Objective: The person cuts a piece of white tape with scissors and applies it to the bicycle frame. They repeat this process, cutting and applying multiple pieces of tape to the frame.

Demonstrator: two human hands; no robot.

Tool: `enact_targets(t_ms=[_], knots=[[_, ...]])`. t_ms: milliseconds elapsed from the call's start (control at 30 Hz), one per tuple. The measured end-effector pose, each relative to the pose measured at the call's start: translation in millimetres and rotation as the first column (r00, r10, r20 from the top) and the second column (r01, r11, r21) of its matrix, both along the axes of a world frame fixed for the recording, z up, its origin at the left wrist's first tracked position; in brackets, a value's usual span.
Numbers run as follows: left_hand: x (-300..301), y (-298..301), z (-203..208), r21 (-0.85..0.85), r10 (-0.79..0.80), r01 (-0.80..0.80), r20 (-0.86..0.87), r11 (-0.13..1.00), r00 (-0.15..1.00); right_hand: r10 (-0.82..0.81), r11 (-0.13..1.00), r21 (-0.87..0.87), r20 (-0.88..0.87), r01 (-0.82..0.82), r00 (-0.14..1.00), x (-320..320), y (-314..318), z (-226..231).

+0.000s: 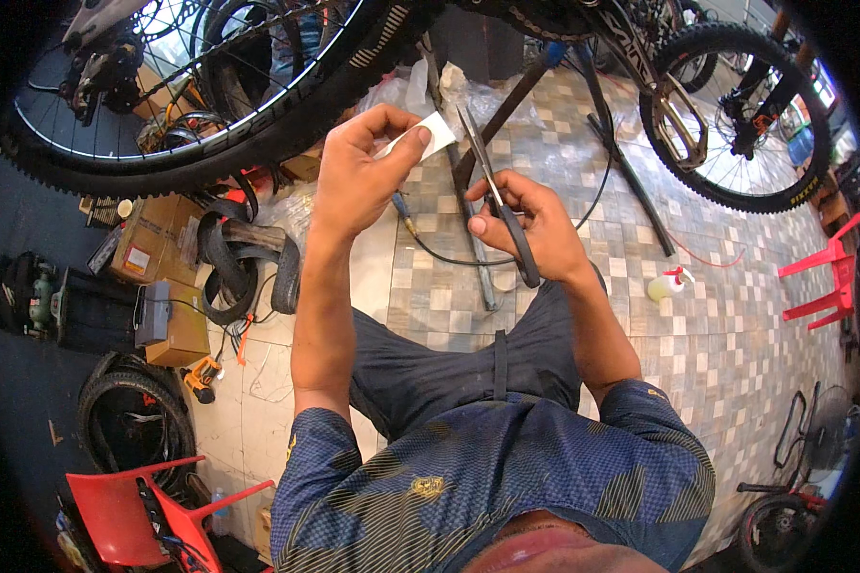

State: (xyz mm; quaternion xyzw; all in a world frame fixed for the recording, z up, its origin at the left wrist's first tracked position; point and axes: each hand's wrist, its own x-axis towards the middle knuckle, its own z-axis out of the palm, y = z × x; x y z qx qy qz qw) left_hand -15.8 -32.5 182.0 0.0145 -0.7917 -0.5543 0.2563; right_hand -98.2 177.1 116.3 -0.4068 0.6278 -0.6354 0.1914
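Note:
My left hand [368, 172] pinches a small white piece of paper-like sheet [437, 136] between thumb and fingers. My right hand [533, 224] grips a pair of scissors [506, 218] with dark handles. Their blades [474, 141] point up and away, just right of the white piece and apart from it. The blade tips look slightly parted. Both hands are raised above the floor, in front of my lap. A large bicycle wheel [210, 158] with a knobby black tyre hangs close beyond my left hand.
A bike stand's legs [506, 115] and a black cable [449, 260] lie beyond my hands. Cardboard boxes [158, 234] and loose tyres [229, 277] sit at left. A spray bottle [669, 284] and a red stool [822, 272] stand right; a red chair [115, 516] is near left.

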Motion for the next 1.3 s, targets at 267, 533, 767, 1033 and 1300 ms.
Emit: enact_targets(t_ms=[267, 533, 767, 1033, 1300], knots=[[-5.2, 5.3, -7.9, 0.052, -0.074, 0.074, 0.003, 0.996, 0.997, 0.022, 1.0, 0.008, 0.042, -0.023, 0.999, 3.3, -3.9, -1.2], [-3.4, 5.6, -12.9, 0.009, -0.049, 0.049, -0.004, 0.999, 0.999, 0.002, 1.0, 0.009, 0.04, -0.003, 0.999, 5.7, -6.7, 1.7], [-0.9, 2.8, -10.5, 0.007, -0.063, 0.063, 0.035, 0.998, 0.997, 0.006, 0.999, 0.033, 0.023, -0.006, 1.0, 6.8, -4.6, 0.5], [1.0, 1.6, -6.4, 0.01, -0.072, 0.071, 0.056, 0.997, 0.996, -0.052, 0.997, 0.051, -0.017, 0.052, 0.999, 7.2, -8.7, -6.5], [1.3, 1.1, -3.0, 0.013, -0.082, 0.081, 0.051, 0.997, 0.995, -0.085, 0.996, -0.011, -0.021, 0.085, 0.996, 10.2, -11.6, -6.0]])
